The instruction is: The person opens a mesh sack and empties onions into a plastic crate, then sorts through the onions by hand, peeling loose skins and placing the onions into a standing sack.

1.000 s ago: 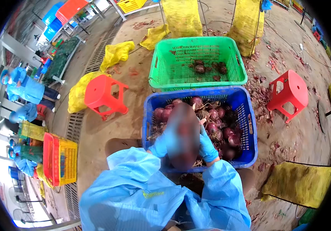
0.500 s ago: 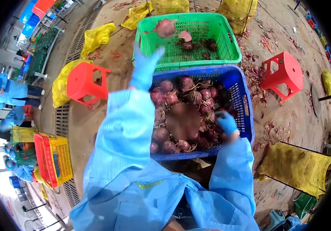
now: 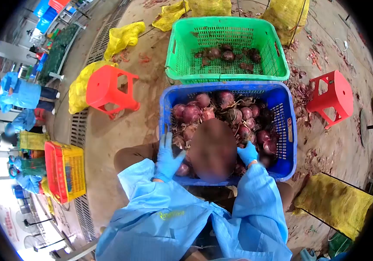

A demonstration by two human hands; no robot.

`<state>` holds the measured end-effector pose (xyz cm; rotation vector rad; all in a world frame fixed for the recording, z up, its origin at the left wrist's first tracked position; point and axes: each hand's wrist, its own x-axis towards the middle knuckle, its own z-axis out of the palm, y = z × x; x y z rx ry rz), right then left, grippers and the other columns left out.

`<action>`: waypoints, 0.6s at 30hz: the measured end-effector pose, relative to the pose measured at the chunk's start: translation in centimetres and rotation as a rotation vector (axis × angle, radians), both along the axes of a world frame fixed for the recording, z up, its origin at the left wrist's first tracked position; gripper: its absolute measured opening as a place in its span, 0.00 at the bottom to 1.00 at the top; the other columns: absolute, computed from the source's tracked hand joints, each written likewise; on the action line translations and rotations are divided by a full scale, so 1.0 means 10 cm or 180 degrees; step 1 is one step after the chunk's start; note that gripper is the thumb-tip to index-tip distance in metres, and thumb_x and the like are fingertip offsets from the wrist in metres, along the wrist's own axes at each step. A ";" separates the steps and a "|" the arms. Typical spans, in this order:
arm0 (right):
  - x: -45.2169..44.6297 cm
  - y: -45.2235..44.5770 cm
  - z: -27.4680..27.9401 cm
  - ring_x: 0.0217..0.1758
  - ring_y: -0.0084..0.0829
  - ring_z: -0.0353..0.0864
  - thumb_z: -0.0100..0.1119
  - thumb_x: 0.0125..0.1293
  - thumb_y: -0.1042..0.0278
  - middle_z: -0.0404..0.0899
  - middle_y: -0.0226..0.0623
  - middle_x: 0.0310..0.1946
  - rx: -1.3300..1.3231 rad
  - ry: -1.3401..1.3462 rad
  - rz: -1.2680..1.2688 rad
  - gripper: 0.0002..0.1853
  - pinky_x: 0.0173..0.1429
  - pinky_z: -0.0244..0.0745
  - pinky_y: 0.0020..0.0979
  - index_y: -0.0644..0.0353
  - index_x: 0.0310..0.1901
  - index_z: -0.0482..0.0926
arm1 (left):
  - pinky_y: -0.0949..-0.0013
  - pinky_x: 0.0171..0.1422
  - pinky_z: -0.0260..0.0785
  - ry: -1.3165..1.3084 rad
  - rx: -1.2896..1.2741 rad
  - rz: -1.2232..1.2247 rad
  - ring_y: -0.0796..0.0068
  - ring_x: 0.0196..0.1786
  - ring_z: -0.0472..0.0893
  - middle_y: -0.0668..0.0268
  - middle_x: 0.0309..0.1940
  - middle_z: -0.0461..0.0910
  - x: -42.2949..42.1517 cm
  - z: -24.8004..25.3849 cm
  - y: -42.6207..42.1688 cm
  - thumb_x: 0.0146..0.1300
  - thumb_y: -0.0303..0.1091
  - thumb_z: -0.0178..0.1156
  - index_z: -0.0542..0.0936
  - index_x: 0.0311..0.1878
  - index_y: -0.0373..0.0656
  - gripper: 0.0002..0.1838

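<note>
A blue crate [image 3: 164, 108] full of red onions [image 3: 191, 114] stands in front of me, some with dry roots and loose skins. My left hand [image 3: 167, 161], in a blue glove, is over the crate's front left corner with fingers stretched out and thumb apart. Onions lie right beside it. My right hand [image 3: 248, 154], also gloved, reaches down among the onions on the right side. Its thumb and fingers are apart, with no onion visibly gripped. A blurred round patch hides the middle of the crate. Beyond stands a green crate [image 3: 227, 78] with several dark onions [image 3: 228, 55].
Red stools [image 3: 104, 89] [image 3: 336, 95] stand left and right. Yellow net sacks [image 3: 123, 38] lie around, one on a frame [image 3: 334, 202] at right. Onion skins litter the floor. Stacked crates [image 3: 67, 172] and other people [image 3: 23, 93] are at far left.
My left hand has come back from near the green crate to the blue crate's front left. A blurred onion seen over the green crate is no longer in the air. My right hand moved slightly nearer me.
</note>
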<state>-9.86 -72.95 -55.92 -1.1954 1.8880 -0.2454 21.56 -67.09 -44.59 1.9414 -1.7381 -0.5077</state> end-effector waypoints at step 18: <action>0.25 -1.69 1.01 0.43 0.46 0.79 0.60 0.47 0.57 0.80 0.47 0.37 -0.1488 0.0712 0.1281 0.21 0.48 0.75 0.40 0.61 0.42 0.78 | 0.44 0.69 0.43 -0.0656 0.1027 -0.0403 0.30 0.69 0.37 0.35 0.67 0.26 -0.23 -0.49 0.02 0.41 0.62 0.66 0.51 0.69 0.42 0.57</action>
